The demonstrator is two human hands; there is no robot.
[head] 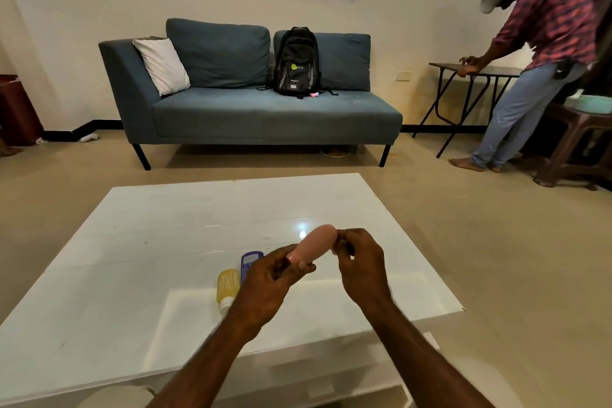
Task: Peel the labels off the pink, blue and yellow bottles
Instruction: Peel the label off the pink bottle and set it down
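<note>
Both our hands hold the pink bottle point(313, 243) over the white table point(165, 242): left hand point(268, 281) closed on its cap end, right hand point(359, 257) pinching the far upper-right end. Blue bottle point(250, 262) and yellow bottle point(228, 286) lie below left.

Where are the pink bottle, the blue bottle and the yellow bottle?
pink bottle point(316, 243): head view, middle of its body, held between both hands.
blue bottle point(249, 262): head view, its labelled upper body, lying on the table.
yellow bottle point(228, 285): head view, middle of its body, lying beside the blue one.
</note>
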